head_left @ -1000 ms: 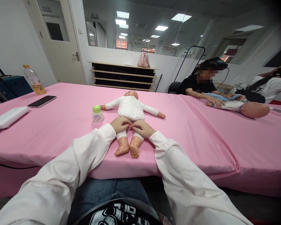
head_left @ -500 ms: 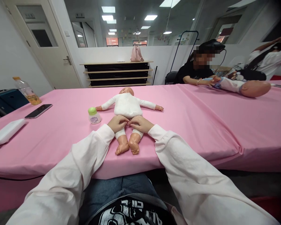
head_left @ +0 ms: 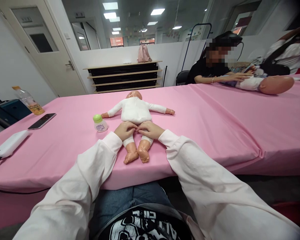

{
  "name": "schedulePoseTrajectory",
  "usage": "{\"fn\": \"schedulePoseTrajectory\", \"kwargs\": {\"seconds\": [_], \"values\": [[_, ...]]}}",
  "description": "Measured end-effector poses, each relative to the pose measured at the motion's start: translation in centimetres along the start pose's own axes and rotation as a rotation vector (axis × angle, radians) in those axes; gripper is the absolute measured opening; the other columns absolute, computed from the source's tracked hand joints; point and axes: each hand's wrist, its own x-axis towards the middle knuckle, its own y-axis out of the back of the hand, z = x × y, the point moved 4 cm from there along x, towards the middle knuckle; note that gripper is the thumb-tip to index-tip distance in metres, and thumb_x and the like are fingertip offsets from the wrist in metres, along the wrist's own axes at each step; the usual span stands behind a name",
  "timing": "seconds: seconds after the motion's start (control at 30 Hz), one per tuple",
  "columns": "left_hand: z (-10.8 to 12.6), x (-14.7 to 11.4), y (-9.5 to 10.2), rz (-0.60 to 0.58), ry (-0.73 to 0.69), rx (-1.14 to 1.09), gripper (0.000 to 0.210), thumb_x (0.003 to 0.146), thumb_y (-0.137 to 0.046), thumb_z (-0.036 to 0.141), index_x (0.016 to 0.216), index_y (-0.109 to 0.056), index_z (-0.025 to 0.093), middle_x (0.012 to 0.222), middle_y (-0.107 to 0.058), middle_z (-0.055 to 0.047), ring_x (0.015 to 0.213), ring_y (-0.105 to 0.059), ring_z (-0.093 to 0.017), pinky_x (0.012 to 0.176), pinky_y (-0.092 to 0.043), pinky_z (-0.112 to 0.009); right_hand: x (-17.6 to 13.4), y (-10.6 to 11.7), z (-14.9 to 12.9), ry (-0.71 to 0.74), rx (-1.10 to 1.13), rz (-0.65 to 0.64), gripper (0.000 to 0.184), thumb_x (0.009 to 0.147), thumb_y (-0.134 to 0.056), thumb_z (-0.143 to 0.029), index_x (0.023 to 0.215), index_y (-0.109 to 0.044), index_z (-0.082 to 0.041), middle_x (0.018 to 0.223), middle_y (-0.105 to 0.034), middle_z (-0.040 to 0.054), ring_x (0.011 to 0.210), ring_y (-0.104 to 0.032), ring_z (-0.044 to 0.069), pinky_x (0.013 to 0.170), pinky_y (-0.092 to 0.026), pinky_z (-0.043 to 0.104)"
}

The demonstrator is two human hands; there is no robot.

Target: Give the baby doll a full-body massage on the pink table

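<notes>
A baby doll in a white long-sleeved suit lies on its back, head away from me, arms spread and bare feet towards me. My left hand is curved over the doll's upper leg on the left, just below the body. Over the other upper leg lies my right hand, fingers pointing inward and closed round it. The fingertips of both hands nearly meet between the legs, and the thumbs are mostly hidden. Left of the doll, near its hand, stands a small clear bottle with a green cap.
A pink cloth covers the table. On the left are a phone, a white device with a cable and a drink bottle. Across the table at right, a person has hands on another doll.
My hands stay on the doll's upper legs with barely any shift. My view has tilted slightly. The other person's hand has moved further up their doll's body.
</notes>
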Motion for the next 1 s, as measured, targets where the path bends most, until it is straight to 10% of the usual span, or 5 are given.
{"fn": "schedulePoseTrajectory", "kwargs": {"seconds": [0.23,0.47,0.67,1.0], "values": [[0.5,-0.2,0.2,-0.055,0.009,-0.133,0.024,0.079,-0.054,0.03,0.085,-0.074,0.017,0.092,-0.072,-0.006,0.095,-0.064,-0.023,0.089,-0.049,-0.034,0.2,-0.2,0.3,0.024,0.007,-0.009,0.038,0.094,-0.04,-0.038,0.095,-0.072,-0.017,0.101,-0.071,0.0067,0.105,-0.06,0.021,0.097,-0.04,0.036],[0.2,-0.6,1.5,0.016,0.285,-0.584,0.048,0.08,-0.05,0.055,0.073,-0.068,0.011,0.076,-0.07,-0.009,0.054,-0.063,-0.016,0.056,-0.052,-0.029,-0.3,0.7,0.1,-0.051,-0.022,0.098,0.043,0.095,-0.034,-0.037,0.095,-0.071,-0.014,0.099,-0.07,0.0092,0.093,-0.063,0.021,0.086,-0.046,0.034],[-0.7,-0.4,1.8,0.22,0.238,-0.45,0.038,0.081,-0.052,0.046,0.073,-0.069,0.013,0.08,-0.072,-0.008,0.082,-0.066,-0.02,0.082,-0.05,-0.033,-0.5,1.0,0.2,-0.078,-0.023,0.13,0.042,0.096,-0.032,-0.033,0.1,-0.069,-0.015,0.108,-0.068,0.0086,0.1,-0.061,0.021,0.091,-0.045,0.035],[1.1,-0.7,0.5,0.029,0.133,-0.222,0.024,0.08,-0.054,0.029,0.089,-0.072,0.016,0.079,-0.072,-0.004,0.075,-0.067,-0.018,0.075,-0.052,-0.03,-0.4,1.0,-0.4,-0.012,0.07,0.074,0.027,0.088,-0.049,-0.03,0.092,-0.072,-0.016,0.095,-0.072,0.0071,0.086,-0.065,0.019,0.079,-0.049,0.031]]}}
